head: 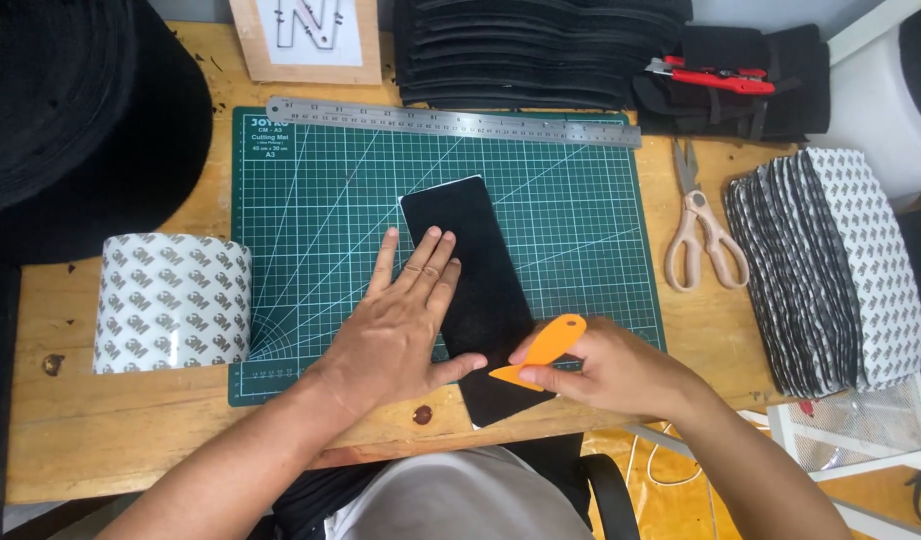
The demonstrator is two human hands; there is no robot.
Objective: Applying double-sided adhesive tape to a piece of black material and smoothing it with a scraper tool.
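Head view: we press our left hand point(406, 325) flat, fingers spread, on a black rectangular sheet point(476, 290) lying on the green cutting mat point(311, 220) on the worktop point(131, 420). Our right hand point(606, 370) pinches an orange plastic scraper point(546, 348) at the sheet's lower right edge. Scissors point(703, 225) lie beside the mat.
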